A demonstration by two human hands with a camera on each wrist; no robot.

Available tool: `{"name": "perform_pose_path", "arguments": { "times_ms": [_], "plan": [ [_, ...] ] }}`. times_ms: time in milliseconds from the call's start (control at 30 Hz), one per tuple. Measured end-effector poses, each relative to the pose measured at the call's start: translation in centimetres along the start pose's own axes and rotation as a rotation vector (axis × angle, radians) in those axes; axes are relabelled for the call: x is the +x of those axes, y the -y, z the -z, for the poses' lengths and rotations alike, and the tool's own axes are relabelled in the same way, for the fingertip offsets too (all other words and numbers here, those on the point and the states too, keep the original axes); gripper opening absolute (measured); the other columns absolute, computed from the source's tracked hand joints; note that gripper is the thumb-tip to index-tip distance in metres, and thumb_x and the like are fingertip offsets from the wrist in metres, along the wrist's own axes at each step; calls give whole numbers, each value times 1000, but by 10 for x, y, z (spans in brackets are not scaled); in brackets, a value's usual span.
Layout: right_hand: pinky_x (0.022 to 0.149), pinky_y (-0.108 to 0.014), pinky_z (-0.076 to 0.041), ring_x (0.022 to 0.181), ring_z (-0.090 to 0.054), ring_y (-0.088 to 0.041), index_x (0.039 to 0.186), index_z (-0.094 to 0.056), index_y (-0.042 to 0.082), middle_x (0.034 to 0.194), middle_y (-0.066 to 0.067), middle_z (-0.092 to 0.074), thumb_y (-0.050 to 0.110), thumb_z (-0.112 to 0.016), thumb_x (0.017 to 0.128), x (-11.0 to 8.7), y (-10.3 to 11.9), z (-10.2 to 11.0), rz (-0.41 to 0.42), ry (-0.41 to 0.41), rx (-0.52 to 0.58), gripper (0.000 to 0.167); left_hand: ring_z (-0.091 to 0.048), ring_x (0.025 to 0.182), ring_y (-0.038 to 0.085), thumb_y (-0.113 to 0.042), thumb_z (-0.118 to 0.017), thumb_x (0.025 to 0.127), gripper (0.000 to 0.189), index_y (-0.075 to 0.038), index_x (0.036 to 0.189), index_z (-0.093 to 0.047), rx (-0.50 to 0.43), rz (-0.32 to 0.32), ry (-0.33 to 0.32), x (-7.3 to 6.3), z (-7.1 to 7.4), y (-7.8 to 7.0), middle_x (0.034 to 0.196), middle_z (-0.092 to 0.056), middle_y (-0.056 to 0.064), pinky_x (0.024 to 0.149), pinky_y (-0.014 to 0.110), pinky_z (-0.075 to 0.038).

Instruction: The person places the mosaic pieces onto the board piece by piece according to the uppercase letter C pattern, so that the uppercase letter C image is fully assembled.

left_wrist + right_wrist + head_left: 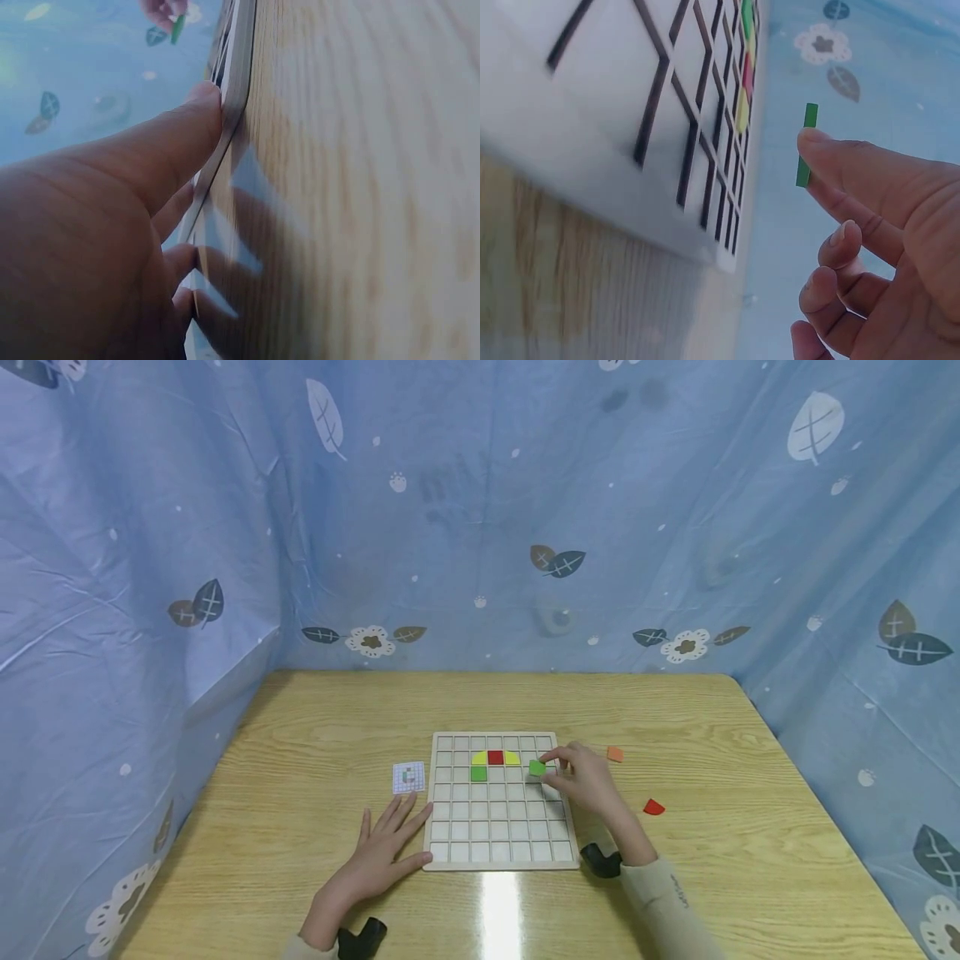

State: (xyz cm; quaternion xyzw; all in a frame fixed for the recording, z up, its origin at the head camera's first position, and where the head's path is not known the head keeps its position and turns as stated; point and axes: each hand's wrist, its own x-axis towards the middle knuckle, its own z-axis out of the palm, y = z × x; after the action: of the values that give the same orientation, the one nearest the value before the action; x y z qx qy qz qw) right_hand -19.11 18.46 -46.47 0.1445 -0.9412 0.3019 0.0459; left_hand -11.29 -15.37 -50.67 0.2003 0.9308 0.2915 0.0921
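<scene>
Nearest the head camera, two light sleeves come in from the bottom edge, each with a dark fitting beside the wrist. The green tile [537,768], squarish and bright, is pinched between thumb and index finger of the right hand [587,778], raised over the board [504,865] at about 1 to 2 o'clock from its centre. Seen edge-on from the right wrist, the tile is a thin, flat slip with straight sides; the remaining fingers are bent and loose.

Under it lies the board, a pale grid of square cells in a light wooden rim. Towards 12 o'clock, a red square [495,757] sits between two yellow pieces [512,759] with rounded outer corners; a green square [478,773] lies just below the left one.

The right hand reaches across the board's rim at 2 o'clock, covering a little of it. At 8 o'clock, the left hand [377,857] is spread wide and holds nothing, its thumb touching the rim. A printed card [408,777] lies between 9 and 10 o'clock, just beyond those fingertips. Farther out on the table [330,714], a red wedge [654,807] lies at 3 o'clock, and an orange piece [615,754] between 2 and 3.
</scene>
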Motion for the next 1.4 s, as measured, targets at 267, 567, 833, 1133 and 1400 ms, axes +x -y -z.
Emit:
{"name": "perform_pose_path", "arguments": {
  "times_ms": [267,567,833,1133,1400],
  "plan": [
    [52,-21,-29,59,-37,-12,96,-70,15,73,-4,-50,20,-77,75,3,13,-11,32,25,-10,23,-4,142,37,-45,-53,91,66,-19,147,-28,12,-7,-2,0,-1,2,155,-10,10,103,67,13],
    [54,-22,-28,59,-38,-8,93,-71,17,70,2,-51,21,-78,74,8,24,-25,77,25,-29,21,-5,142,37,-45,-54,91,67,-19,146,-29,6,-11,-8,0,0,2,155,-12,11,103,67,13],
    [58,-25,-28,63,-40,-10,93,-71,17,71,2,-52,21,-78,73,12,38,-35,73,63,-6,21,-5,142,36,-46,-54,90,67,-20,147,-29,9,-5,-6,0,-1,2,155,-12,10,103,67,13],
    [63,-30,-26,65,-41,-10,93,-71,16,70,4,-48,23,-78,73,14,44,-48,66,109,-4,23,-3,142,36,-46,-53,91,67,-20,147,-27,4,-3,9,0,-1,3,156,-10,9,103,67,14],
    [62,-30,-25,62,-39,-9,90,-70,16,67,5,-47,24,-78,72,16,49,-53,86,111,-10,22,-5,142,37,-44,-54,90,66,-20,146,-29,-4,-20,-25,0,-2,3,155,-13,11,103,67,13]
  ]
}}
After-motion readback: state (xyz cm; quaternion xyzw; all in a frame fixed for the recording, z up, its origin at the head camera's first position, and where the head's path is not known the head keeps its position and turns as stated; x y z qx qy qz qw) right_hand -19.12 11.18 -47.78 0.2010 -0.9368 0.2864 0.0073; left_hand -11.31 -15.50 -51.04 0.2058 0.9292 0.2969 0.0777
